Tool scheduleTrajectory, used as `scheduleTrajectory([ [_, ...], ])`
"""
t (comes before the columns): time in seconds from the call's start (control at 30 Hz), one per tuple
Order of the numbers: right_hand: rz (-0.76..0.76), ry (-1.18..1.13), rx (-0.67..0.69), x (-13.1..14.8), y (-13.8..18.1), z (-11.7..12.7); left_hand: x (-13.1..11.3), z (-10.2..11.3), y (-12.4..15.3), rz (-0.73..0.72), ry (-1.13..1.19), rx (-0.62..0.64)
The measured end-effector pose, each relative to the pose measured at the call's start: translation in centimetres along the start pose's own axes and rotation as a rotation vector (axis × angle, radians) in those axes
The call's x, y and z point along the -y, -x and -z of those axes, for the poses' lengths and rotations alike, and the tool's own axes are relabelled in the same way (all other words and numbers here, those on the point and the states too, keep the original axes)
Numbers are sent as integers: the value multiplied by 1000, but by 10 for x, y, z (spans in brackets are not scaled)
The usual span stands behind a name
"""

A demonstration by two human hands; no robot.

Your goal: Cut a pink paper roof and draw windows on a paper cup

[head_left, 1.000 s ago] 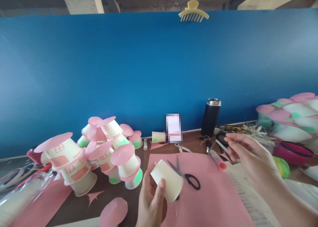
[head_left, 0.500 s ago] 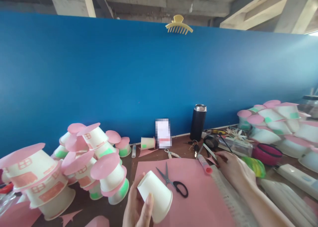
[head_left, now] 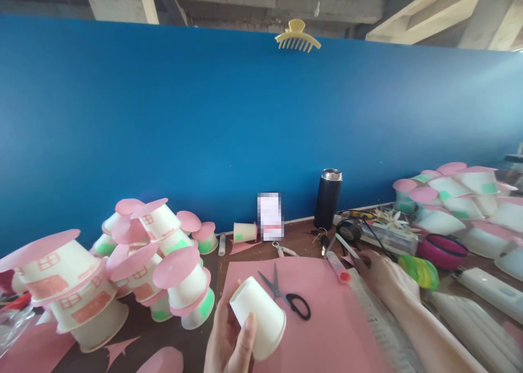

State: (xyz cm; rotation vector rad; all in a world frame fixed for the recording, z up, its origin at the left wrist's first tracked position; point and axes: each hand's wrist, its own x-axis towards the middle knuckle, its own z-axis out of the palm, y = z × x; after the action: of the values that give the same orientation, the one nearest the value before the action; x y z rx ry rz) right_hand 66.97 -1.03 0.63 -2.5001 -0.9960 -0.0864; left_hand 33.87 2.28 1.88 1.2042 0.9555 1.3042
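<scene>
My left hand [head_left: 229, 340] grips a plain white paper cup [head_left: 258, 317], tilted with its base pointing up and left, above a pink paper sheet [head_left: 322, 324]. My right hand [head_left: 382, 277] reaches out to the right, resting low on the table by a glue stick with a red cap [head_left: 338, 267] and small pink scraps. Its fingertips are curled down on something I cannot make out. Black-handled scissors [head_left: 288, 297] lie on the pink sheet between my hands.
Piles of upturned cups with pink round tops stand at the left [head_left: 134, 264] and at the right [head_left: 457, 193]. A black flask [head_left: 327, 199], tape roll [head_left: 348, 231], keys, pliers and a magenta bowl [head_left: 443, 250] crowd the back. A blue wall [head_left: 245, 117] carries a yellow hair clip [head_left: 297, 35].
My right hand came down from mid-air to the table near the glue stick. The left hand kept hold of the cup. The camera shifted slightly.
</scene>
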Motion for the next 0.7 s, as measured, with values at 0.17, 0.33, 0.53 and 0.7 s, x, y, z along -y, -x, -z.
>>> scheduleTrajectory([
  [0.17, 33, -161, -167, 15, 7, 16, 2, -1, 0, -16, 4, 2],
  [0.33, 19, -475, -379, 35, 20, 66, 9, 0, 2, 10, 2, 19],
  [0.53, -28, -785, -530, 64, 45, 140, 10, -2, 3, -23, -25, 21],
  [0.7, 78, -476, -213, 49, 37, 157, 9, 0, 4, 2, -70, 30],
])
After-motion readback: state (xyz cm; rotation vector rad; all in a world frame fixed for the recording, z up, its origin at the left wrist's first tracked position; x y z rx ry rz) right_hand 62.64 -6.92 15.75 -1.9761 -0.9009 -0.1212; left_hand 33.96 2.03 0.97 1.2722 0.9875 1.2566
